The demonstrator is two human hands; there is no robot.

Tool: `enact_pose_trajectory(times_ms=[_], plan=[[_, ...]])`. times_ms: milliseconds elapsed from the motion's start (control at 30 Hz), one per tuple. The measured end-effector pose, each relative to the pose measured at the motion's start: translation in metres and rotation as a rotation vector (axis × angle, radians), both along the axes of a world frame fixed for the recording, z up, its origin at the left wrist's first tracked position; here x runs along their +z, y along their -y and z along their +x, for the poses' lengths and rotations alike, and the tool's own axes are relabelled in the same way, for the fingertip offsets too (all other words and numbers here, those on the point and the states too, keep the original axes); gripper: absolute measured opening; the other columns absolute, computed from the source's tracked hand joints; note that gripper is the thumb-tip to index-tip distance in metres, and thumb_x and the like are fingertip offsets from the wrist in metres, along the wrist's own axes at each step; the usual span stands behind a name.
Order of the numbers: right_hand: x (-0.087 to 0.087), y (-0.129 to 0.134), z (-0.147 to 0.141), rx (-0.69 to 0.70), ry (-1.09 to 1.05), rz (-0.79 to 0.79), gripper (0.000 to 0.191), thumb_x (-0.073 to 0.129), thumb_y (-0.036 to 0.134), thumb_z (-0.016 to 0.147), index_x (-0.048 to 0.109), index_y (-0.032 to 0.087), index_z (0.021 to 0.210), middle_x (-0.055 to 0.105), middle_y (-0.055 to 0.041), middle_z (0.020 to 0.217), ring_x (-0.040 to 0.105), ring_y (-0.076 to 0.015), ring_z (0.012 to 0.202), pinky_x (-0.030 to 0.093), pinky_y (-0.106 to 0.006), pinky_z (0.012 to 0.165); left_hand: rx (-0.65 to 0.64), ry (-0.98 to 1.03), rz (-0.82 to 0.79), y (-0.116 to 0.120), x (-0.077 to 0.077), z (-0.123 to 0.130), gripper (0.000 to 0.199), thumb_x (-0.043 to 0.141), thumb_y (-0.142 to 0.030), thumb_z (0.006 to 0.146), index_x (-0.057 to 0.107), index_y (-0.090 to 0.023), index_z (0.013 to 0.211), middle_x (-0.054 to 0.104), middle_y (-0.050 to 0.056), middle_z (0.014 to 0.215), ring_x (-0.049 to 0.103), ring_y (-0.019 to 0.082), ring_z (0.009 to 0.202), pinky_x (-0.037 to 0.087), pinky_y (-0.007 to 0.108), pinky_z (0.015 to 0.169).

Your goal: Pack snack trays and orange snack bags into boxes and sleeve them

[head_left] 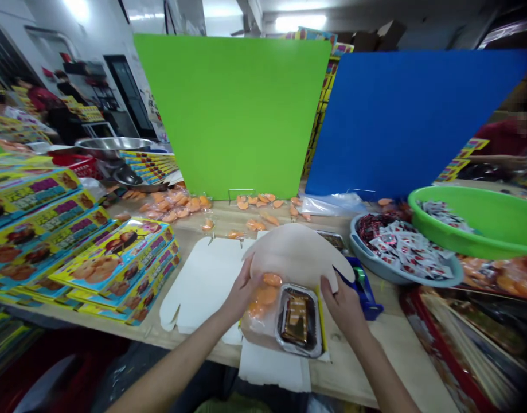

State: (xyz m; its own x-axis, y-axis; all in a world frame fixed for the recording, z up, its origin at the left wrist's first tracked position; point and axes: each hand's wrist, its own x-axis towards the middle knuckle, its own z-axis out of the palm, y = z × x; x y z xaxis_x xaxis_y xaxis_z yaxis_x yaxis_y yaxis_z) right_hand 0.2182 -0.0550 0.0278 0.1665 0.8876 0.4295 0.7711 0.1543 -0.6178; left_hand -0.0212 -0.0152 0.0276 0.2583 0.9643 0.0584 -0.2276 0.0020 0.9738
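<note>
Before me on the table lies an open cardboard box (pixel 250 332), its white inner side showing. Its lid flap (pixel 295 249) stands raised and bent, the left edge gripped by my left hand (pixel 242 292) and the right edge by my right hand (pixel 344 301). In the box, orange pieces in clear wrap (pixel 263 301) lie on the left. Beside them on the right sits a foil tray (pixel 317 321) with a gold packet (pixel 296 318) in it. Flat white cardboard (pixel 198 275) is spread to the left, partly under my left forearm.
Printed yellow boxes (pixel 121 258) are stacked at left. Wrapped orange pieces (pixel 172 203) lie along the back, below green (pixel 237 115) and blue (pixel 409 120) panels. At right are a blue basin (pixel 405 278) of sachets, a green basin (pixel 495 221) and a blue tape dispenser (pixel 373 307).
</note>
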Motion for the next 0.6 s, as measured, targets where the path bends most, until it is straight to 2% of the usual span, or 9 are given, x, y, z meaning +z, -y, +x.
enact_pose_trajectory(times_ms=[133, 200, 367, 500, 600], plan=[[-0.016, 0.014, -0.006, -0.04, 0.02, 0.015, 0.043, 0.033, 0.043, 0.087, 0.06, 0.012, 0.099, 0.067, -0.015, 0.093, 0.063, -0.0275, 0.089, 0.053, -0.042, 0.078, -0.085, -0.018, -0.031, 0.009, -0.01, -0.003, 0.062, 0.049, -0.046, 0.084, 0.026, -0.023, 0.137, 0.041, 0.008, 0.137, 0.037, 0.024, 0.126, 0.033, 0.038, 0.104], [-0.025, 0.019, -0.003, -0.021, 0.003, 0.025, 0.04, 0.034, 0.041, 0.088, 0.06, 0.013, 0.099, 0.066, -0.0147, 0.093, 0.062, -0.027, 0.09, 0.053, -0.042, 0.079, -0.109, -0.084, 0.022, 0.01, -0.012, -0.009, 0.062, 0.047, -0.045, 0.085, 0.023, -0.023, 0.138, 0.034, 0.009, 0.141, 0.032, 0.024, 0.129, 0.029, 0.038, 0.107], [-0.041, 0.029, 0.002, 0.098, 0.02, 0.034, 0.034, 0.035, 0.034, 0.091, 0.054, 0.018, 0.114, 0.059, -0.0118, 0.113, 0.055, -0.0243, 0.106, 0.046, -0.044, 0.092, -0.215, -0.34, 0.321, 0.009, -0.019, -0.03, 0.049, 0.043, -0.038, 0.088, 0.032, -0.023, 0.133, 0.026, 0.008, 0.144, 0.023, 0.022, 0.133, 0.021, 0.04, 0.111], [-0.048, 0.038, 0.002, 0.145, 0.074, 0.066, 0.035, 0.038, 0.037, 0.09, 0.047, 0.021, 0.12, 0.054, -0.0121, 0.115, 0.05, -0.0256, 0.11, 0.047, -0.045, 0.088, -0.338, -0.45, 0.529, 0.0, -0.031, -0.047, 0.065, 0.053, -0.04, 0.083, 0.021, -0.024, 0.137, 0.02, 0.012, 0.144, 0.017, 0.024, 0.135, 0.019, 0.045, 0.111], [-0.05, 0.044, 0.005, 0.191, 0.095, 0.094, 0.045, 0.041, 0.042, 0.088, 0.038, 0.022, 0.128, 0.041, -0.013, 0.129, 0.04, -0.028, 0.12, 0.042, -0.047, 0.093, -0.447, -0.511, 0.717, -0.008, -0.035, -0.057, 0.071, 0.057, -0.041, 0.079, 0.02, -0.025, 0.138, 0.022, 0.012, 0.143, 0.013, 0.027, 0.136, 0.017, 0.049, 0.11]])
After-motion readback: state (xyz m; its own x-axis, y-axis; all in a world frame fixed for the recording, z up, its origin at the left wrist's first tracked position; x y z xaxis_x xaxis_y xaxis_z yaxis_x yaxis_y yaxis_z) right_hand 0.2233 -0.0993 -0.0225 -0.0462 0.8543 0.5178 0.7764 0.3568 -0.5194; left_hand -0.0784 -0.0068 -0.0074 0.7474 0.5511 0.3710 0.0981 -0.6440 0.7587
